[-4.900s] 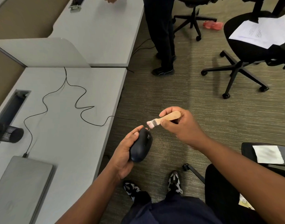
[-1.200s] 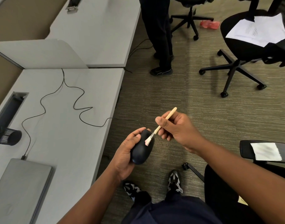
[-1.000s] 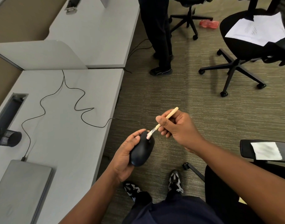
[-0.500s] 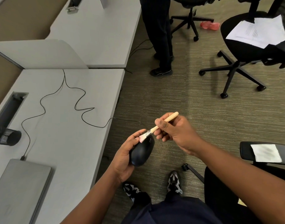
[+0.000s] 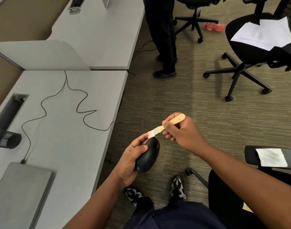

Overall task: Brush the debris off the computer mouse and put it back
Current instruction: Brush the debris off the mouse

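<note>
A black computer mouse [image 5: 149, 157] is held over the carpet, to the right of the grey desk [image 5: 62, 146]. My left hand [image 5: 132, 160] wraps around its left side, thumb on top. Its thin black cable [image 5: 85, 116] runs from the mouse's front end back across the desk. My right hand [image 5: 182, 133] grips a small brush with a flat wooden handle [image 5: 172, 122]. The pale bristles [image 5: 151, 134] touch the front tip of the mouse, next to my left fingertips.
A closed grey laptop [image 5: 17, 195] lies at the desk's near left, a black mesh cup [image 5: 8, 140] behind it. A person [image 5: 163, 35] stands by the far desk. Black office chairs stand on the carpet, one [image 5: 253, 47] with papers; an armrest [image 5: 271, 157] carries a white sheet.
The brush has swept up from the mouse's top to its front tip, and its handle has turned flatter towards me. The mouse stays in my left hand.
</note>
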A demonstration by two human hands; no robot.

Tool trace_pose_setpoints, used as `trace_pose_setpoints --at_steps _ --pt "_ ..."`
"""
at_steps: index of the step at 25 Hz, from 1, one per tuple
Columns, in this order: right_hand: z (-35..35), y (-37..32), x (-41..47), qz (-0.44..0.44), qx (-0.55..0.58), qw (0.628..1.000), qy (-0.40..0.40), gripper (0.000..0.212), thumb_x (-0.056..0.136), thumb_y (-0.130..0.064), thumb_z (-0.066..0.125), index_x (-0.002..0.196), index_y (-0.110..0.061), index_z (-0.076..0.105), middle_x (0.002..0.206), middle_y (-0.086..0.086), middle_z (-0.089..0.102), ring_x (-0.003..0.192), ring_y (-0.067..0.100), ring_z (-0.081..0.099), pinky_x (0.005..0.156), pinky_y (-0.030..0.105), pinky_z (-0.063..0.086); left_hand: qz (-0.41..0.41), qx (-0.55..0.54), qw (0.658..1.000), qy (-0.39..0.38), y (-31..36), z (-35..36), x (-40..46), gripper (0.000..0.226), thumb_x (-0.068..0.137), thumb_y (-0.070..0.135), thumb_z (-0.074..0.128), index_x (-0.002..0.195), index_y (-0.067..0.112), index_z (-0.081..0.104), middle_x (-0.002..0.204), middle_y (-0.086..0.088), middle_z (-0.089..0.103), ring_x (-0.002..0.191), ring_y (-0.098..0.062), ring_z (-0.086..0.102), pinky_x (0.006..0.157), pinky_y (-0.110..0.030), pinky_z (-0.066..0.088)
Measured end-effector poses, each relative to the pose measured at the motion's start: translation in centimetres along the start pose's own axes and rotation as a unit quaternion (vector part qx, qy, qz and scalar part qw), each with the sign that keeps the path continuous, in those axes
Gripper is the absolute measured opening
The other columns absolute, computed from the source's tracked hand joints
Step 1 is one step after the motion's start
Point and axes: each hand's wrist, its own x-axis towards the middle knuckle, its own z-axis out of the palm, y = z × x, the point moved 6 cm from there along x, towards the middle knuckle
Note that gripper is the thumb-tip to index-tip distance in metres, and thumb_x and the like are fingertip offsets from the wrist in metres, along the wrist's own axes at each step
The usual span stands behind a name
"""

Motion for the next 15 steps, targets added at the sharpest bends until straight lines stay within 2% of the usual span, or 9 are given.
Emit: trace_pose_setpoints --at_steps 2,4,6,9,11,15 --pt "-0.6 0.0 0.0 0.005 -0.024 0.999 0.021 0.012 0.100 -0.023 0.069 0.091 -0.015 0.070 0.074 0.005 0.078 0.062 0.012 0.070 0.055 0.023 0.053 0.006 -0.003 1.000 -0.001 0.0 -0.1 0.0 0.061 0.081 0.020 0.067 0.142 0.020 0.064 0.138 -0.006 0.070 0.113 -0.022 0.068 0.080 -0.032 0.059" --pt "-0.9 -0.2 0.0 0.003 0.000 1.000 0.027 0.011 0.100 -0.022 0.069 0.091 -0.015 0.070 0.075 0.007 0.078 0.062 0.014 0.070 0.055 0.026 0.054 0.008 -0.013 1.000 0.005 0.1 -0.3 0.1 0.063 0.082 0.019 0.067 0.145 0.019 0.062 0.142 -0.008 0.067 0.117 -0.024 0.065 0.083 -0.034 0.058" --pt "-0.6 -0.6 -0.2 0.000 0.083 0.997 0.003 0.009 0.099 -0.021 0.070 0.093 -0.015 0.070 0.079 0.012 0.078 0.065 0.018 0.071 0.055 0.026 0.055 0.008 -0.021 1.000 0.004 0.2 -0.3 0.1 0.065 0.082 0.018 0.068 0.147 0.017 0.059 0.143 -0.011 0.065 0.119 -0.027 0.063 0.085 -0.037 0.056" --pt "0.3 -0.8 -0.6 0.031 0.199 0.977 -0.072 0.007 0.099 -0.018 0.069 0.093 -0.017 0.073 0.085 0.018 0.077 0.068 0.023 0.071 0.055 0.026 0.055 0.007 -0.019 1.000 0.008 0.2 -0.3 0.1 0.062 0.083 0.021 0.070 0.144 0.017 0.061 0.139 -0.013 0.067 0.114 -0.026 0.064 0.083 -0.036 0.056" --pt "0.7 -0.5 -0.7 0.043 0.179 0.978 -0.101 0.009 0.100 -0.015 0.067 0.094 -0.016 0.073 0.084 0.018 0.077 0.068 0.022 0.071 0.055 0.025 0.055 0.008 -0.020 1.000 0.014 0.2 -0.3 0.1 0.062 0.082 0.024 0.071 0.143 0.016 0.062 0.137 -0.013 0.068 0.114 -0.027 0.064 0.082 -0.036 0.056" --pt "0.3 0.1 -0.5 0.051 0.158 0.984 -0.064 0.007 0.101 -0.014 0.066 0.099 -0.008 0.069 0.081 0.015 0.077 0.065 0.021 0.071 0.053 0.024 0.054 0.003 -0.029 0.999 0.013 0.0 -0.2 -0.1 0.058 0.082 0.025 0.072 0.138 0.013 0.066 0.128 -0.012 0.072 0.109 -0.026 0.066 0.079 -0.035 0.056"
